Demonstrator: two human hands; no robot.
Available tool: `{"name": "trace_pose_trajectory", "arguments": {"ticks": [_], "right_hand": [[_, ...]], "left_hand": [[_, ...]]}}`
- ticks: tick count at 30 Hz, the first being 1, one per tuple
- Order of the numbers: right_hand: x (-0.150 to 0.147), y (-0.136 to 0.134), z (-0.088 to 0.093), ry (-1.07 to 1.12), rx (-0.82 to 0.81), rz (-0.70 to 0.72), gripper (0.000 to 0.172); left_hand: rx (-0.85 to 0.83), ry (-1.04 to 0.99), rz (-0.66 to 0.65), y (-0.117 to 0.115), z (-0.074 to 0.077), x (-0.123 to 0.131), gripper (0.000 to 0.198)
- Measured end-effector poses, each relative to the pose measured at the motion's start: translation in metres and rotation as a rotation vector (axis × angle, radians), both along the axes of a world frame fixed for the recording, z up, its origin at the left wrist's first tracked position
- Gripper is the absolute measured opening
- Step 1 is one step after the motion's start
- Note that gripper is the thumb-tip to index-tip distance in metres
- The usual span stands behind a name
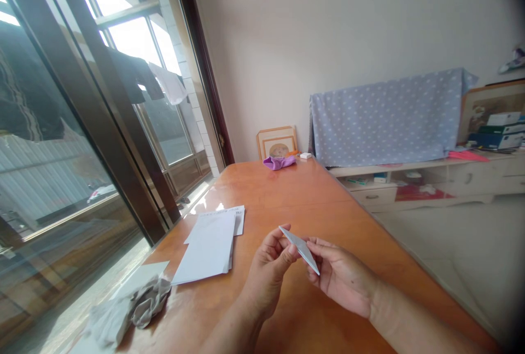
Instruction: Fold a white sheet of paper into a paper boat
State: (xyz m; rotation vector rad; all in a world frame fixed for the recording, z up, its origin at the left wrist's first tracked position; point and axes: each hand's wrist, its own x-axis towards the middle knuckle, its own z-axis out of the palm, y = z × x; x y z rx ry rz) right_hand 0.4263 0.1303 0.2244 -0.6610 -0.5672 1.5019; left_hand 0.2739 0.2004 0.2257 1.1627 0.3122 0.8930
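Observation:
Between my hands, above the wooden table (283,195), is a small folded piece of white paper (301,248), tilted and seen nearly edge-on. My left hand (270,261) pinches its left side, with the thumb on the near face. On the right side, my right hand (342,272) grips it, some fingertips hidden behind or under the paper. To the left of my hands lies a stack of white paper sheets (207,250); handwriting shows along the top edge of a lower sheet.
A crumpled grey cloth (150,302) rests on more paper at the table's near left. At the far end are a purple cloth (279,163), a small white box (305,155) and a framed picture (277,143). Glass doors (82,97) line the left; a low cabinet (426,179) stands right.

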Motion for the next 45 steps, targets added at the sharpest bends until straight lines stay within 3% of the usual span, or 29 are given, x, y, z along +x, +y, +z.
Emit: {"name": "trace_pose_trajectory", "arguments": {"ticks": [8, 14, 16, 21, 23, 26, 33, 39, 45], "right_hand": [[0.0, 0.0, 0.002, 0.039, 0.004, -0.009, 0.016], [0.0, -0.001, -0.002, -0.178, 0.084, -0.089, 0.018], [0.0, -0.002, -0.003, -0.308, 0.113, -0.146, 0.021], [-0.001, -0.004, -0.001, -0.56, 0.146, -0.264, 0.031], [-0.002, -0.004, 0.001, -0.562, 0.161, -0.257, 0.035], [-0.001, -0.004, 0.0, -0.564, 0.125, -0.241, 0.038], [-0.003, -0.007, 0.002, -0.688, 0.073, -0.228, 0.04], [-0.005, -0.009, 0.005, -0.665, 0.084, -0.169, 0.039], [-0.004, -0.012, 0.005, -0.645, 0.07, -0.126, 0.023]], "left_hand": [[-0.004, 0.004, -0.011, 0.0, 0.002, -0.001, 0.046], [0.009, 0.09, 0.116, 0.001, 0.0, -0.003, 0.054], [0.112, 0.189, 0.197, 0.0, -0.002, -0.003, 0.055], [0.623, 0.366, 0.392, 0.002, -0.005, -0.004, 0.028], [0.69, 0.374, 0.403, 0.003, -0.006, -0.005, 0.023], [0.643, 0.41, 0.43, 0.005, -0.007, -0.005, 0.016], [0.533, 0.377, 0.347, 0.001, -0.003, -0.003, 0.018], [0.631, 0.388, 0.316, -0.004, 0.001, -0.005, 0.013], [0.791, 0.502, 0.326, -0.004, 0.001, -0.007, 0.029]]}}
